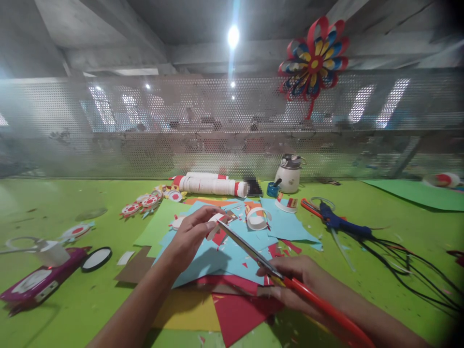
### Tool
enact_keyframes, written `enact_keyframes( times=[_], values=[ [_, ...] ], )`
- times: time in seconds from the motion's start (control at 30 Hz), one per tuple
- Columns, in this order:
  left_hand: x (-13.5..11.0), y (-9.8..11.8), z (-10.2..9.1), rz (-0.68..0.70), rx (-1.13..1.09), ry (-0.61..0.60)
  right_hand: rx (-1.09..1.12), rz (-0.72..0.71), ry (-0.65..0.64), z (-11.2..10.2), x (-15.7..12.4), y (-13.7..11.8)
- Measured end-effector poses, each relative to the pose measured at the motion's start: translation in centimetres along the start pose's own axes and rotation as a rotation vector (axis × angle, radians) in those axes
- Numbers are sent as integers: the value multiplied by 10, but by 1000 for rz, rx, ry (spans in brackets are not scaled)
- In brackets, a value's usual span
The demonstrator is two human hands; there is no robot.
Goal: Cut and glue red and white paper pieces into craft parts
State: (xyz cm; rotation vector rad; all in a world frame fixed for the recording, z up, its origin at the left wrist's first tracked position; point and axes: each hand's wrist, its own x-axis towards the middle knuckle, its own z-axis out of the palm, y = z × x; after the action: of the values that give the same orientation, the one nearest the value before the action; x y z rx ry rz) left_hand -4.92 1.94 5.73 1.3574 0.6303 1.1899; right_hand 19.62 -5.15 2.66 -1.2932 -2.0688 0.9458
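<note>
My left hand [190,234] pinches a small curved piece of white and red paper [213,228] above the middle of the paper pile. Lower right, my right hand [299,278] is closed around red-handled scissors [248,247] near their pivot, the handles pointing down to the right. The blades look together, and their tip meets the paper piece at my left fingers. Beneath both hands lie light blue sheets [195,268] strewn with red and white scraps. A white paper ring [257,220] and a curved white strip [286,207] sit just beyond.
Right, a blue glue gun [342,224] trails black cables [395,261]. White paper rolls [210,185], a blue pot [272,189] and a white bottle [288,176] stand at the back. Left are red-and-white paper discs [148,201] and a purple power strip [47,278]. A perforated metal screen [163,145] rises behind.
</note>
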Motion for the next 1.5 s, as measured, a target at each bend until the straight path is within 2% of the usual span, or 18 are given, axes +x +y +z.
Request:
enact_keyframes(
  times=[0.17,0.37,0.47,0.6,0.7,0.8,0.93,1.07,1.23,1.5],
  values=[
    [-1,0,-4,-68,-142,-53,71,47,-24,-7,-2,-12],
    [2,-2,-7,-115,-237,-15,195,132,-57,-13,-4,-19],
    [4,-3,-10,-86,-319,64,187,128,-80,-17,-5,-23],
    [5,-2,-13,-76,-446,197,137,79,-38,-24,-7,-32],
    [4,-1,-14,-102,-476,220,105,75,0,-24,-7,-32],
    [5,-1,-14,-88,-494,197,152,107,-14,-19,-5,-28],
    [6,-2,-13,-94,-480,152,208,114,-95,-12,-2,-23],
    [7,-4,-15,-78,-460,116,179,91,-73,-11,-2,-21],
    [5,-7,-16,-62,-433,1,110,44,-55,-14,-4,-24],
    [2,-8,-14,-8,-346,-121,228,147,-109,-17,-8,-37]
  ],
)
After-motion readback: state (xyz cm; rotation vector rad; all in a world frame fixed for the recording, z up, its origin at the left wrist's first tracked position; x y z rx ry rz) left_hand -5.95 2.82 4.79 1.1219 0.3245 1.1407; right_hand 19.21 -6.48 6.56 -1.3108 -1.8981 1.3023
